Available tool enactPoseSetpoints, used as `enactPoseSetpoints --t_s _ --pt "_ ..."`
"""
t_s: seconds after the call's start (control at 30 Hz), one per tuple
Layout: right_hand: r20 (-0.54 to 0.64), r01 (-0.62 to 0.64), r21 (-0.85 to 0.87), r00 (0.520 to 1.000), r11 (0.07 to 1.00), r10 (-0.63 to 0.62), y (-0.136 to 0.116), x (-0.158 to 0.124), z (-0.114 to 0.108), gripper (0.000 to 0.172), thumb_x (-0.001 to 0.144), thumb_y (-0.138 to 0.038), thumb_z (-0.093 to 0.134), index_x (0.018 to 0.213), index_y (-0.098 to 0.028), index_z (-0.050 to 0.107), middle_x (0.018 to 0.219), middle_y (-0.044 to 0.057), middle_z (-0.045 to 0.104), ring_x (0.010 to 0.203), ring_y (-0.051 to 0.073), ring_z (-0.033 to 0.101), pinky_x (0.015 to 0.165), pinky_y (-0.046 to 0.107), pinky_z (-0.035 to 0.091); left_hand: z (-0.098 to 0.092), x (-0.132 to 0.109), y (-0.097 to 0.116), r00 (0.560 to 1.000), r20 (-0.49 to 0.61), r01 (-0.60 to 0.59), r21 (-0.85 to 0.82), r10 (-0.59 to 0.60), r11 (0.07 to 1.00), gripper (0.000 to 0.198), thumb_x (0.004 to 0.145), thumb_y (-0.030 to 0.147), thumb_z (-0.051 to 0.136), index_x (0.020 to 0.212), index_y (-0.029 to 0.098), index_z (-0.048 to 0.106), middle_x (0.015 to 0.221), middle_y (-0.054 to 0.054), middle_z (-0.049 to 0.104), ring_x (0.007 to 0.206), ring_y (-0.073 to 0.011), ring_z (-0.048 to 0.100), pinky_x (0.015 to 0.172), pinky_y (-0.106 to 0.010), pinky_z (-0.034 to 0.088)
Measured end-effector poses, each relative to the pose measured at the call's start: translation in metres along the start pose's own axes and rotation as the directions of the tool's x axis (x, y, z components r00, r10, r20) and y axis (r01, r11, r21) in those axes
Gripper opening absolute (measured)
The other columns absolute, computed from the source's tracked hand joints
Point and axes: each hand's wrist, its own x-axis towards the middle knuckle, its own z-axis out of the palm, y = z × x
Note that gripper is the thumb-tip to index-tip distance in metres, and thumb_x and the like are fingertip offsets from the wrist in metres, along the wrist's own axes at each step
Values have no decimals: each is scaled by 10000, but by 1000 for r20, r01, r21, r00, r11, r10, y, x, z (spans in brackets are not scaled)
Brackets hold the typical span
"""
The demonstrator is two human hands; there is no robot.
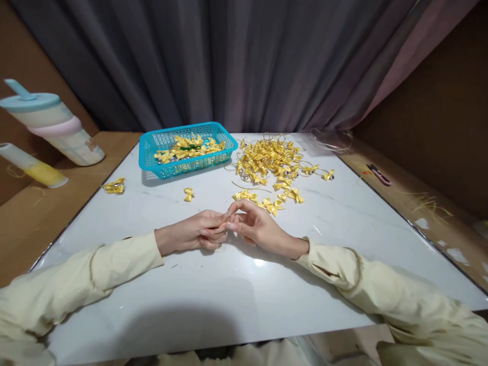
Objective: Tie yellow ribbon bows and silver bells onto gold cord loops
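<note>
My left hand (208, 230) is closed in a pinch over the middle of the white table (183, 300). Its fingertips meet those of my right hand (256, 223), which also pinches. Whatever lies between them is hidden or too small to make out. Just beyond my right hand are several loose yellow ribbon bows (272, 205). Behind those spreads a pile of yellow bows with cords and small silvery bells (269, 157). A single bow (188, 194) lies past my left hand.
A blue plastic basket (183, 170) of bows stands at the back left. Another small bow bunch (115, 186) rests by the left edge. Left of the table are a tumbler with a straw (63, 129) and a yellow-and-white roll (34, 165). Small snips (379, 174) lie at the right.
</note>
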Motion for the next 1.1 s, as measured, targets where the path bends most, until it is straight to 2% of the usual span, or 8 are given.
enactPoseSetpoints --t_s 0.13,0.43,0.53,0.7,0.93,1.1 --pt "-31 -30 -4 999 1000 30 0 1 -1 260 793 -375 637 853 -175 483 497 -101 393 368 29 298 359 161 220 -1 0 0 999 38 19 -7 -18 1000 425 758 309 661 510 149 357 389 91 173 376 -22 139 358 -143 112" --pt "-90 -48 27 995 998 50 2 2 -1 274 748 -379 680 765 -165 510 532 -70 436 403 37 323 352 166 215 -2 0 1 994 88 63 -16 -61 998 512 770 400 645 477 157 304 392 87 143 376 -29 121 347 -151 88" --pt "-102 -34 65 994 997 41 3 2 -1 276 744 -376 683 758 -167 503 535 -70 429 415 41 335 356 164 220 -5 1 -1 992 118 53 -15 -51 999 499 808 442 589 504 157 316 397 87 156 371 -34 125 342 -142 109" --pt "-116 -37 101 992 994 49 4 2 -3 280 741 -372 682 761 -167 493 534 -75 419 411 40 343 358 161 220 -9 2 -3 990 138 -14 -41 20 999 445 871 403 511 547 151 340 413 88 174 374 -36 123 344 -123 147" --pt "-139 -6 6 990 1000 6 1 1 -3 272 792 -412 628 811 -178 489 487 -86 415 378 42 335 351 166 220 -9 3 -3 995 93 -35 -48 40 998 368 885 364 499 603 153 391 419 95 183 388 -43 106 344 -114 162" --pt "-95 3 -31 995 1000 -6 0 2 4 284 766 -392 656 817 -180 473 629 -58 498 416 26 360 379 173 250 -4 2 -1 1000 10 7 -20 -7 1000 339 792 331 630 596 156 417 398 104 197 384 -33 105 351 -132 128"
